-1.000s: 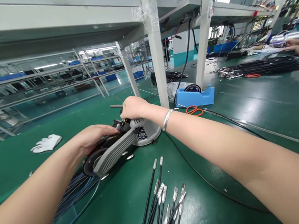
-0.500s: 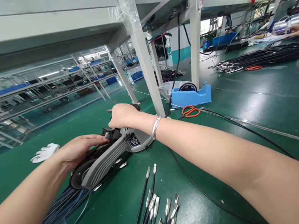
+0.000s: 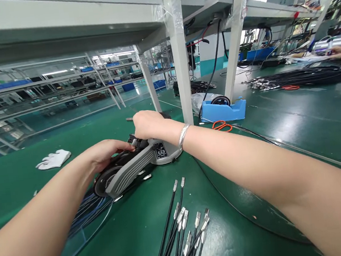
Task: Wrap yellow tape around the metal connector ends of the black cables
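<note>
Green bench mat [image 3: 130, 239] below my grip! My right hand [image 3: 148, 124] clenches the grey tape dispenser [image 3: 131, 163] to steady it, my left hand [image 3: 108, 153] clasping it too.

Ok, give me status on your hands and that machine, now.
Right hand on top of grey tape machine. Left hand at its black front end. Metal-tipped cables lying in front.
</note>
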A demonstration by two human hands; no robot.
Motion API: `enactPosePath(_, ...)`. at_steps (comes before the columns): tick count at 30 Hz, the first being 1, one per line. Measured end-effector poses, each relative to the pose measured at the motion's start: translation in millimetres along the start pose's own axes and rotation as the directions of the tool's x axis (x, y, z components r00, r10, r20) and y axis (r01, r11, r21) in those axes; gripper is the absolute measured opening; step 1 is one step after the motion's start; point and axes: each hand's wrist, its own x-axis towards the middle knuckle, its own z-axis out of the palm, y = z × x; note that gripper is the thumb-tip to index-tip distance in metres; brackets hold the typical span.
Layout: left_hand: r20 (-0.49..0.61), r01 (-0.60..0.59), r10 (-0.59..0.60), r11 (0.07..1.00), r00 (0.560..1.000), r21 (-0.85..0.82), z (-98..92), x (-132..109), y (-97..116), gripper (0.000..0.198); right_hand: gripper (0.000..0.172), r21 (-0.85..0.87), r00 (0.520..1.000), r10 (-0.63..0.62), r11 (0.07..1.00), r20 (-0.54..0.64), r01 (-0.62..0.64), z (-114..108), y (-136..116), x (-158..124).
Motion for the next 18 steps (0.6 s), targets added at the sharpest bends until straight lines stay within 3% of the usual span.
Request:
enactPosePath(6, 0.005, -0.029, 0.029, 0.999, 1.000, -0.024, -1.6, -1.2, -2.8, 0.033, 0.015, -0.055, 0.995, 0.068, 0.996, 0.074, -0.064, -10.0, -1.2, -1.5)
enactPosePath(10, -0.004, -0.048, 0.048, 0.998, 0.999, -0.032, -1.9, 0.6, -4.6, 0.027, 0.016, -0.052, 0.989, 0.141, 0.989, 0.034, -0.139, -8.2, -2.3, -5.8)
enactPosePath(18, -0.044, -0.067, 0.065, 0.997, 0.997, -0.036, -1.1, 7.4, -5.2, 0.024, 0.013, -0.085, 0.997, 0.012, 0.996, -0.082, -0.019, 8.3, 2.7, -15.1)
